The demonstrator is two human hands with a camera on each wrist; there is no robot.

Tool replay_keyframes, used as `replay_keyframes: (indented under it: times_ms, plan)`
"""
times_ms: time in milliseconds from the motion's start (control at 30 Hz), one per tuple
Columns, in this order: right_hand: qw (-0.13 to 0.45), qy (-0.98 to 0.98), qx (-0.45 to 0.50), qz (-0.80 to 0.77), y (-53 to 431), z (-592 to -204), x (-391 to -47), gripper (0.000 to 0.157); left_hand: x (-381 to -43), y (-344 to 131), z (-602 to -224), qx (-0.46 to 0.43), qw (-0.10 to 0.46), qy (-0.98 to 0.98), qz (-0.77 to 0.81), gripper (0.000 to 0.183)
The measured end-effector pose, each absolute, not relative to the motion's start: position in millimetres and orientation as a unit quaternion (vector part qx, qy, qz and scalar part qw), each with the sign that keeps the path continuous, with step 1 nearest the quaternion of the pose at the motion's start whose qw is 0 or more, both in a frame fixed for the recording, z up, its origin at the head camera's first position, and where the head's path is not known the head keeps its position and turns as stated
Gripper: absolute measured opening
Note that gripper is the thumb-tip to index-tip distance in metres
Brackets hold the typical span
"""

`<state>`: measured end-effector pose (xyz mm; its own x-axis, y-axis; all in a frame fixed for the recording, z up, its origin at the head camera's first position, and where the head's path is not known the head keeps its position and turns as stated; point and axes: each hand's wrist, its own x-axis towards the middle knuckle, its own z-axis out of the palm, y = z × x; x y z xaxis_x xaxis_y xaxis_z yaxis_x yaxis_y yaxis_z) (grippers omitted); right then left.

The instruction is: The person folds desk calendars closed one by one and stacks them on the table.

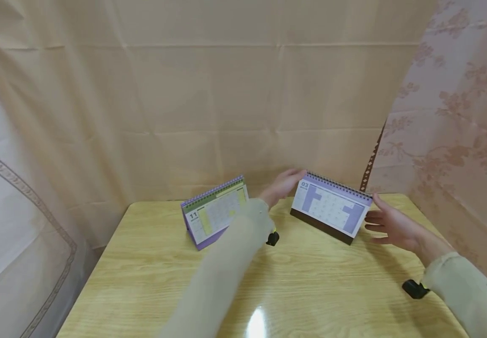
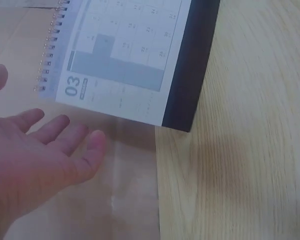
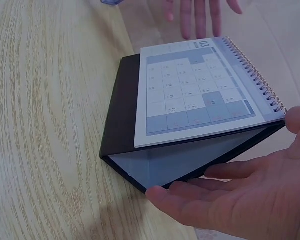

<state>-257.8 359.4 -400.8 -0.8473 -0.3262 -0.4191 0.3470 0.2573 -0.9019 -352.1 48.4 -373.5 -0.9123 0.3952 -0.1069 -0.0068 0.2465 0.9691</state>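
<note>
A desk calendar (image 1: pixel 331 206) with a purple-and-white page marked 03 and a dark base stands tented on the table, its spiral binding on top. My left hand (image 1: pixel 283 184) is beside its left end, near the top corner. In the left wrist view that hand's fingers (image 2: pixel 52 130) are spread and apart from the calendar. My right hand (image 1: pixel 397 227) is at the other end, fingers extended. The right wrist view puts its thumb by the binding corner and its fingertips (image 3: pixel 162 196) at the open side's edge; whether they touch is unclear.
Another desk calendar (image 1: pixel 218 216), with a green-and-yellow page marked 11 and a purple base, stands to the left, partly hidden behind my left sleeve (image 1: pixel 226 263). Under both lies a wood-grain table (image 1: pixel 328 286). A beige curtain (image 1: pixel 243 94) hangs behind, with a floral cloth (image 1: pixel 467 126) on the right.
</note>
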Motion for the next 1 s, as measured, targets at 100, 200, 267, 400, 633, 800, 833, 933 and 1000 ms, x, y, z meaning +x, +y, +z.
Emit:
replay_keyframes:
  times_ms: [100,200,267,400,633,800,833,933,1000]
  plan:
    - [0.275,0.745,0.009,-0.608,357.9,-399.1,-257.4,0.104,-352.1,54.3,-370.9,0.136,0.166,0.765,0.608,0.069]
    - [0.273,0.742,0.015,-0.612,355.9,-397.4,-256.3,0.104,-352.6,60.2,-369.0,0.135,0.162,0.761,0.613,0.068]
    - [0.272,0.740,0.015,-0.615,355.0,-397.0,-255.4,0.104,-352.5,63.4,-368.2,0.132,0.153,0.763,0.614,0.067]
    - [0.267,0.729,0.012,-0.630,353.8,-397.1,-253.7,0.098,-352.3,69.0,-369.5,0.117,0.134,0.771,0.611,0.064]
    - [0.240,0.705,0.027,-0.667,347.0,-402.1,-256.1,0.077,-351.5,84.2,-371.7,0.083,0.097,0.802,0.584,0.049]
    - [0.252,0.709,0.028,-0.658,347.9,-401.6,-252.9,0.098,-351.4,87.7,-372.2,0.074,0.092,0.806,0.581,0.048]
    - [0.256,0.711,0.028,-0.654,348.7,-401.2,-252.4,0.102,-351.5,87.5,-372.4,0.072,0.094,0.805,0.582,0.048]
    - [0.262,0.715,0.020,-0.648,351.0,-401.1,-250.9,0.101,-351.3,85.3,-372.8,0.068,0.097,0.808,0.577,0.049]
    - [0.264,0.715,0.019,-0.647,352.8,-401.7,-250.4,0.094,-351.5,83.9,-373.3,0.066,0.098,0.812,0.572,0.049]
